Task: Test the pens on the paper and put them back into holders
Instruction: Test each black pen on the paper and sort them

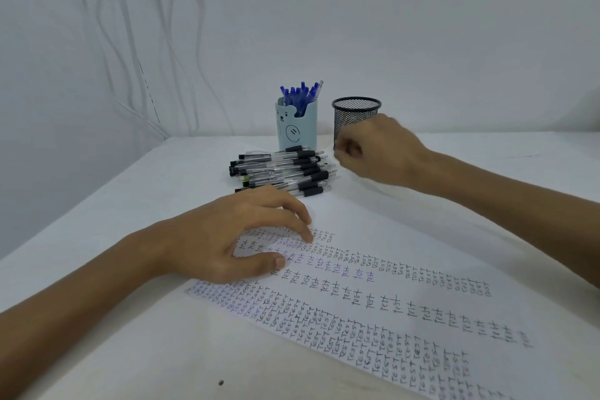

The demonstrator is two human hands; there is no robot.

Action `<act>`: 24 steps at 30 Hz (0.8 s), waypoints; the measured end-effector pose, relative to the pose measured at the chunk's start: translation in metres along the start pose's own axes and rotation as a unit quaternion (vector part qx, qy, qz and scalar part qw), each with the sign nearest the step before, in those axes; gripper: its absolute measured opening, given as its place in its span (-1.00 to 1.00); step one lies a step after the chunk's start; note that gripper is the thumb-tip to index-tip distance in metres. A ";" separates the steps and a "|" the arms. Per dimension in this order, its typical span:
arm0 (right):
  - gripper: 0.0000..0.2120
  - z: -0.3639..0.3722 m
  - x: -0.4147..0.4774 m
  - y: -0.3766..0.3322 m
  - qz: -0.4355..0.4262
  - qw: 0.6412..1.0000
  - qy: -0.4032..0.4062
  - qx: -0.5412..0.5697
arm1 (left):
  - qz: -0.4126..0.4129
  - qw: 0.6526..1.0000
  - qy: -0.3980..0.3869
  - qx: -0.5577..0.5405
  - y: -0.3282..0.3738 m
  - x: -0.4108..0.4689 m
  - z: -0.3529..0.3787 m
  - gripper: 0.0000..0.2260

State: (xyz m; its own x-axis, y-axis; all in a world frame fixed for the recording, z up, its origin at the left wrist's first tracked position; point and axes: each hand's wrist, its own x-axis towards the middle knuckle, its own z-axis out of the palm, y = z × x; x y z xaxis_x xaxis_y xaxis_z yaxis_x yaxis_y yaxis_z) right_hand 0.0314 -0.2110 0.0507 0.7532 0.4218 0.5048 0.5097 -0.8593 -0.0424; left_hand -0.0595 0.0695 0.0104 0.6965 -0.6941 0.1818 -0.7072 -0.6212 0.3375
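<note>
Pens piled loose | left hand spread, pressing paper | right hand curled, blurred, hold unclear | risk: careless reach scatters pile

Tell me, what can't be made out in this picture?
- Head view: the right hand is motion-blurred; whether its curled fingers hold a pen is unclear.
- The mesh holder: lower part behind that hand, inside too dark.
- The paper: near corner cut by the bottom edge; the left hand covers some writing.
</note>
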 end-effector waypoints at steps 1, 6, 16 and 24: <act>-0.89 0.003 0.000 -0.005 -0.047 0.999 -0.006 0.016 | 0.000 1.000 0.000 -0.001 0.001 0.000 -0.001 -0.47; -0.81 0.020 -0.004 -0.022 -0.171 0.985 -0.024 0.027 | -0.001 1.000 -0.001 -0.013 0.004 -0.002 -0.003 -0.44; -0.77 0.018 -0.004 -0.017 -0.250 0.967 -0.045 -0.011 | 0.000 1.000 -0.013 -0.003 0.003 -0.003 -0.004 -0.40; -0.73 0.018 -0.009 -0.001 -0.179 0.981 0.067 -0.023 | 0.091 0.995 -0.030 0.033 0.009 0.004 -0.012 -0.69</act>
State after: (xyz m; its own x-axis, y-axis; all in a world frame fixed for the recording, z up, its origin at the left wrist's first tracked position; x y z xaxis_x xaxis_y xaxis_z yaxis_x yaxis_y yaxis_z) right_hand 0.0317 -0.2089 0.0310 0.4659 0.6608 0.5884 0.7105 -0.6758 0.1963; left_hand -0.0617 0.0656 0.0249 0.5499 -0.8160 0.1782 -0.8282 -0.5053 0.2422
